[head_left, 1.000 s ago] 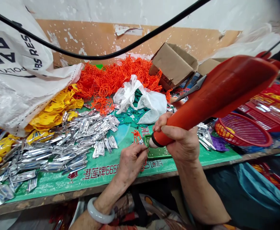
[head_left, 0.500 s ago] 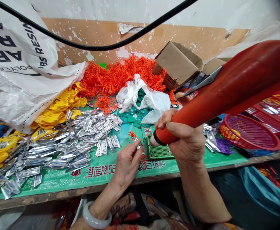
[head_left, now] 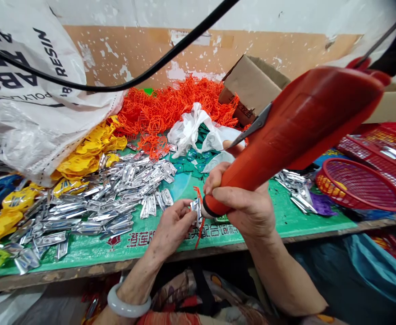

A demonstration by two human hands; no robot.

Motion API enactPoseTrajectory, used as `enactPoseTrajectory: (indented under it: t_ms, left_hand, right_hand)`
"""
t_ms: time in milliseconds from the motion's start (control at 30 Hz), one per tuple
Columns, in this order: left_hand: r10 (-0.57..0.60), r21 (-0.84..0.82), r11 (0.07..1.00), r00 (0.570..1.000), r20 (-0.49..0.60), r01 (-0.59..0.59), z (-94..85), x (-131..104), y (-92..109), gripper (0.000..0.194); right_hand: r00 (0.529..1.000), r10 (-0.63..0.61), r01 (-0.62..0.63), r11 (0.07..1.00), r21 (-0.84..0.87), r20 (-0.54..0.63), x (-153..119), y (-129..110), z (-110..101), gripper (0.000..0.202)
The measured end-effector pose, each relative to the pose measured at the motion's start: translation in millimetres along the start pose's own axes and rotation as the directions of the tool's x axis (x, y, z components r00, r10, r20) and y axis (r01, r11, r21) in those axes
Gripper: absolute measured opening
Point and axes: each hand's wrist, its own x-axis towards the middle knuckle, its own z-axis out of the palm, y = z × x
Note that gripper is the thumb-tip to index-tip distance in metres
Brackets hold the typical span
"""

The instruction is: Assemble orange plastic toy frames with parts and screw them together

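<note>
My right hand [head_left: 250,203] is wrapped round a red electric screwdriver [head_left: 286,135], which slants down to the left. Its tip meets a small silver part [head_left: 195,206] set against a thin orange plastic frame [head_left: 200,225]. Between thumb and fingers, my left hand [head_left: 176,223] pinches that part just above the table. A green perforated tray [head_left: 222,218] is mostly hidden behind the screwdriver and right hand. Left of my left hand spreads a heap of shiny silver pieces [head_left: 117,189].
Orange frames [head_left: 174,104] are piled at the back, beside a white bag of green pieces [head_left: 193,128]. Yellow parts [head_left: 89,151] lie by a big white sack [head_left: 45,113]. A cardboard box [head_left: 255,85] and red basket [head_left: 360,185] stand right. A black cable [head_left: 144,76] hangs in front.
The screwdriver has swung left and its tip has come from the green tray to the piece in my left hand. That piece has turned, showing its silver side.
</note>
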Motion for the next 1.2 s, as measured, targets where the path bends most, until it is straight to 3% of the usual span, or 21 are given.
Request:
enactPoseTrajectory:
  t_ms: [333, 833, 1200]
  left_hand:
    - [0.042, 0.063, 0.997, 0.999, -0.021, -0.040, 3.6, 3.4, 3.2, 0.016]
    - [0.023, 0.050, 0.999, 0.999, -0.046, -0.020, 5.5, 4.6, 0.9, 0.027]
    - [0.060, 0.049, 0.997, 0.997, -0.042, -0.058, 7.4, 5.1, 1.3, 0.015]
  right_hand:
    - [0.998, 0.049, -0.049, 0.999, -0.012, -0.037, -3.3, 5.3, -2.0, 0.014]
    - [0.999, -0.004, 0.003, 1.000, -0.022, -0.050, -0.7, 9.9, -4.1, 0.013]
    - [0.999, 0.011, -0.011, 1.000, -0.004, -0.043, -4.7, 7.3, 2.4, 0.014]
